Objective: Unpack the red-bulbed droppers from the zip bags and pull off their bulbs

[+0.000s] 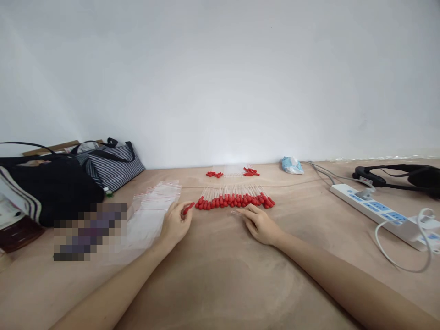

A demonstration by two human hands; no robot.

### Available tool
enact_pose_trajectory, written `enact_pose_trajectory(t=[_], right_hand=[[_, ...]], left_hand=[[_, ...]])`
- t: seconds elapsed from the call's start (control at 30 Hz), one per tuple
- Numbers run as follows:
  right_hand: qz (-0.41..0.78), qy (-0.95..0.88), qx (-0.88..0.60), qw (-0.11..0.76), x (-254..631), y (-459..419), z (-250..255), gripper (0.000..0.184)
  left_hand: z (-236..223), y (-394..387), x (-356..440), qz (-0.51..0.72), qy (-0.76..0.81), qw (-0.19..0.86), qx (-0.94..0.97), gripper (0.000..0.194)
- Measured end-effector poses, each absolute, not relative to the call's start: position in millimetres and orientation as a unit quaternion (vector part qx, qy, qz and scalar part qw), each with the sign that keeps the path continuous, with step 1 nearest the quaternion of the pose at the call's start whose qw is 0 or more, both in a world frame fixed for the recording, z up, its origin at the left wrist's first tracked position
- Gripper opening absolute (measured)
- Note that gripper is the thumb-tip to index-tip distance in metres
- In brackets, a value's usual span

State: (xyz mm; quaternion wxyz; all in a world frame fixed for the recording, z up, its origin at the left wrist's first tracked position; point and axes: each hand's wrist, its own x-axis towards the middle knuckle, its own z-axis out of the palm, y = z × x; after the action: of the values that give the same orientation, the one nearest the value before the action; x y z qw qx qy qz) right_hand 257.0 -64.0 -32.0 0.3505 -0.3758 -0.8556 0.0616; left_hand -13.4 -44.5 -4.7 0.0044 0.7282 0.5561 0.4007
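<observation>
A row of several thin clear droppers with red bulbs [235, 200] lies side by side on the tan table [220, 275]. My left hand [175, 223] pinches one red-bulbed dropper [187, 209] at the row's left end. My right hand [259, 223] rests flat on the table just in front of the row, fingers stretched toward the red bulbs, holding nothing. Two small clusters of loose red bulbs [215, 174] [250, 172] lie farther back with more clear tubes between them.
A pile of clear zip bags [151, 211] lies left of my left hand. A black bag [51, 188] and a striped bag [110, 165] stand far left. A white power strip [381, 211] with cables, a black headset [398, 176] and a blue tissue pack [292, 165] lie right.
</observation>
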Motion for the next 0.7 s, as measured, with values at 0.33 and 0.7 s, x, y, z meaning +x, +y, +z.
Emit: enact_pose_trajectory(t=[0.33,0.7], right_hand=[[0.089,-0.815,-0.415,0.395,224.2,-71.2,-29.7,0.014],[0.153,-0.833,-0.417,0.33,219.1,-82.4,-17.8,0.021]], left_hand=[[-6.8,-33.7,-21.6,0.335,0.62,0.063,0.706,0.029],[4.9,-18.2,-8.4,0.299,0.628,-0.023,0.718,0.026]])
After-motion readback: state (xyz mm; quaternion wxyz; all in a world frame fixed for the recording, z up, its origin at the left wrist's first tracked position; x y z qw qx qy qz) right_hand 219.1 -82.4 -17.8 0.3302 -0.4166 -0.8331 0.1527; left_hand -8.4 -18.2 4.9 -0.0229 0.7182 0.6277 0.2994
